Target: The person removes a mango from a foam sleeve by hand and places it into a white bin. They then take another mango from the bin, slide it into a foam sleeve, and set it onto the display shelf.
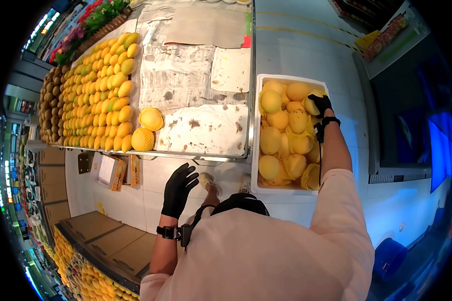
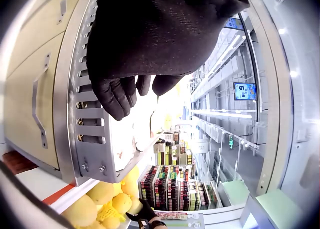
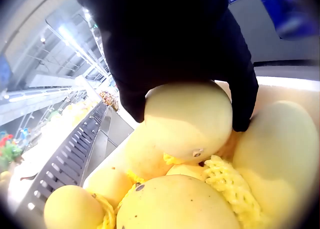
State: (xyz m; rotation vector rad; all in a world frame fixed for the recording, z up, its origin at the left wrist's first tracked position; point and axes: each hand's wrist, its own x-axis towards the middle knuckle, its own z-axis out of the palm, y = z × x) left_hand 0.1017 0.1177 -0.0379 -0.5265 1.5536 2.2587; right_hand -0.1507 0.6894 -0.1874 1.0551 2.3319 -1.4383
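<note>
My right hand [image 1: 320, 105], in a black glove, reaches into a white foam box [image 1: 284, 190] and grips a big yellow mango [image 3: 189, 120]. In the right wrist view the thumb and fingers curl round its sides, and it has no foam net on it. More mangoes [image 1: 271, 140] lie packed below and beside it, some with yellow foam netting [image 3: 230, 181]. My left hand [image 1: 178, 190], also gloved, holds nothing and hangs with relaxed fingers near the display table's front edge. Two netted mangoes [image 1: 151, 119] [image 1: 143, 139] sit on that table.
Rows of smaller mangoes [image 1: 98, 95] fill the table's left part, beside brown fruit [image 1: 51, 100]. Stained paper [image 1: 206, 130] covers its right part. A metal rim [image 1: 250, 100] separates table and box. An open carton [image 1: 116, 173] lies on the floor beneath.
</note>
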